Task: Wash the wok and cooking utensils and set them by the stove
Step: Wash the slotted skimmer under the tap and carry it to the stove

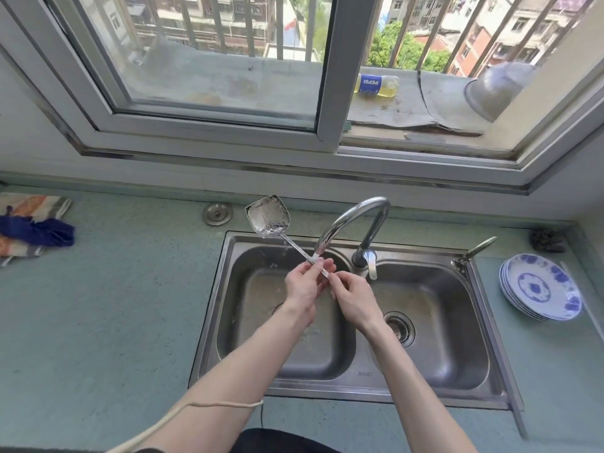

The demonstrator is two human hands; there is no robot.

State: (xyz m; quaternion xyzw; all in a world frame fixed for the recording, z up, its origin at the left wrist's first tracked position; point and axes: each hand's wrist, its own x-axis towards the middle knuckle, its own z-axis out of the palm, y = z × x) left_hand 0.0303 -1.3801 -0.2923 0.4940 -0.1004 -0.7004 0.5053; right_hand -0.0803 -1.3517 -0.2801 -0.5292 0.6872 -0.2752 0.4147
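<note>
A steel spatula slants over the left basin of the double sink, its wet blade raised toward the back left above the counter edge. My left hand grips the middle of the handle. Just to the right of it, my right hand pinches the handle's lower end. Both hands are under the curved faucet spout, and the handle passes right below its mouth. No wok is in view.
Blue-and-white plates are stacked on the right counter, with a dark scrubber behind them. Cloths lie at the far left. A sink plug rests behind the left basin. A Pepsi bottle and metal bowl sit on the sill.
</note>
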